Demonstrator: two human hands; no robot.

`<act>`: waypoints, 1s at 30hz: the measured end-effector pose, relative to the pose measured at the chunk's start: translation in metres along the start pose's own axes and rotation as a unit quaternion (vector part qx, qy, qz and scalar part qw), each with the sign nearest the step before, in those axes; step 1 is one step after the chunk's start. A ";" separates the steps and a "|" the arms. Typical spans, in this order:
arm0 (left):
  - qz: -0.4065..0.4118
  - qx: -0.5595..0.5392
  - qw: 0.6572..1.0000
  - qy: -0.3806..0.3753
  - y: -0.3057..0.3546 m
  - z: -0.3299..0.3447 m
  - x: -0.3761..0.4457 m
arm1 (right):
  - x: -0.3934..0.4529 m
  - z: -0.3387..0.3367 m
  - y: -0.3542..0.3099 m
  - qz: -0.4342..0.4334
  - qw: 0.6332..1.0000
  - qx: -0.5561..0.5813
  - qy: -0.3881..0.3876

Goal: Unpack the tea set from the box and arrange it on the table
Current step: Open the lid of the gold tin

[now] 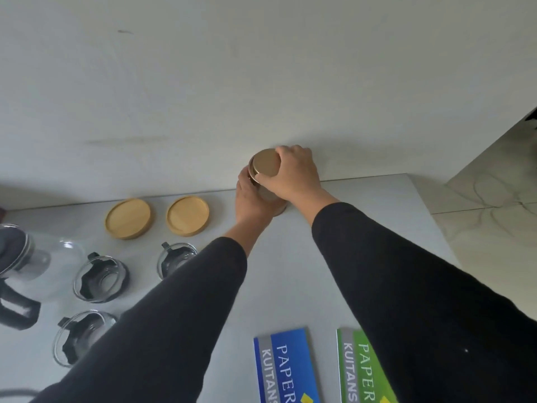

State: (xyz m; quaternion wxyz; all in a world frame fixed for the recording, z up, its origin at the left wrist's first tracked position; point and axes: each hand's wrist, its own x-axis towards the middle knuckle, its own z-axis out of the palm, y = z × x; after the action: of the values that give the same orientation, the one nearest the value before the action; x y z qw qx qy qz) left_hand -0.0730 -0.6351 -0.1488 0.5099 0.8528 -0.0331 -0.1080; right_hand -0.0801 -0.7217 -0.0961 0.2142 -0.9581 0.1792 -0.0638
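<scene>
A plain white wall stands behind the grey table (363,216), and the work happens at the far edge, close to this wall. There a jar (263,181) with a golden lid (266,165) stands on the table, between both hands. The left hand (251,203) is wrapped around the body of the jar; the right hand (293,173) grips the lid from the side and above, fingers closed on its rim.

To the left lie two wooden coasters (187,215), then three glass cups (100,277) and a teapot (27,263), already set out. Two paper pads (286,367) lie near the front edge.

I think the jar is being placed or its lid tightened. To do it well, keep the base flat on the table, hold the body firmly, and release only when it stands steady, in line with the coasters.
</scene>
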 end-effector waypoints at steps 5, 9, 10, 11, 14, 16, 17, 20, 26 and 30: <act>-0.017 -0.015 0.999 0.036 0.004 0.014 0.008 | 0.009 0.002 0.004 -0.025 1.000 0.006 -0.004; -0.012 -0.016 0.999 0.044 0.000 0.016 0.008 | 0.011 0.002 0.006 -0.026 0.999 0.025 -0.006; -0.009 -0.014 0.999 0.045 0.000 0.017 0.007 | 0.011 0.002 0.007 -0.028 0.999 0.025 -0.005; -0.006 -0.014 0.999 0.046 -0.001 0.017 0.008 | 0.011 0.001 0.007 -0.030 0.999 0.024 -0.006; -0.001 -0.018 0.999 0.046 -0.002 0.017 0.007 | 0.011 -0.002 0.008 -0.030 0.999 0.027 -0.007; 0.004 -0.025 0.999 0.043 -0.002 0.017 0.006 | 0.011 -0.004 0.008 -0.025 0.999 0.035 -0.009; 0.008 -0.030 0.999 0.043 -0.002 0.017 0.006 | 0.011 -0.004 0.008 -0.023 0.999 0.039 -0.010; 0.012 -0.034 0.998 0.044 -0.002 0.017 0.005 | 0.011 -0.005 0.008 -0.020 0.999 0.045 -0.013; 0.016 -0.032 0.999 0.041 -0.005 0.018 0.007 | 0.014 -0.003 0.008 -0.001 0.998 0.070 -0.003; 0.016 -0.018 0.999 0.045 -0.009 0.019 0.010 | 0.015 -0.004 0.007 0.015 0.994 0.111 0.011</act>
State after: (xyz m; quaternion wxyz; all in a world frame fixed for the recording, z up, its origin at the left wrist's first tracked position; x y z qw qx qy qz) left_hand -0.0679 -0.6493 -0.1666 0.5279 0.8468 -0.0218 -0.0614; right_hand -0.0693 -0.7347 -0.0952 0.3181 -0.9248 0.1878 -0.0906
